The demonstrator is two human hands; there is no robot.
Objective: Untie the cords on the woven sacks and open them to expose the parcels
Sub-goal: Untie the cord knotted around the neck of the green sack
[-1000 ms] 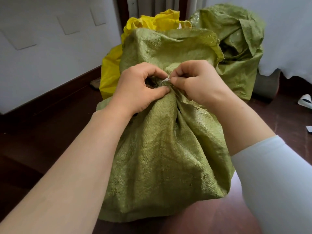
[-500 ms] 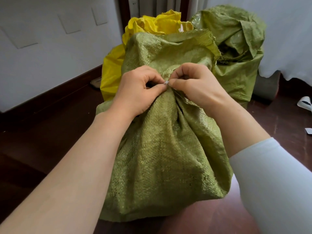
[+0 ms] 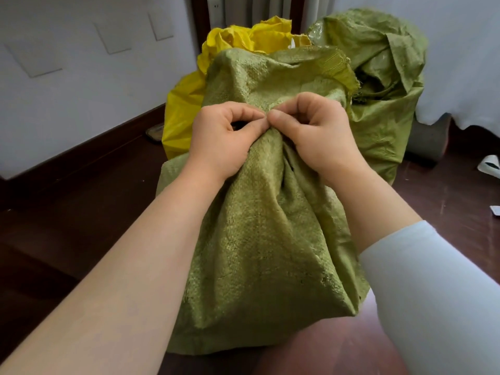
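Head view: green sack (image 3: 265,253) on dark wooden floor (image 3: 67,234), white wall (image 3: 81,104) behind

- Nearest me, the green sack (image 3: 259,239) stands upright in the middle, woven, with its neck gathered tight and its frayed mouth flaring above.
- At far right I see the second green sack (image 3: 384,85), crumpled and slumped.
- The yellow sack (image 3: 184,109) sits far left, partly hidden.

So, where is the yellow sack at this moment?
In the head view, the yellow sack stands left of centre, just behind the near green sack and left of the far green sack.
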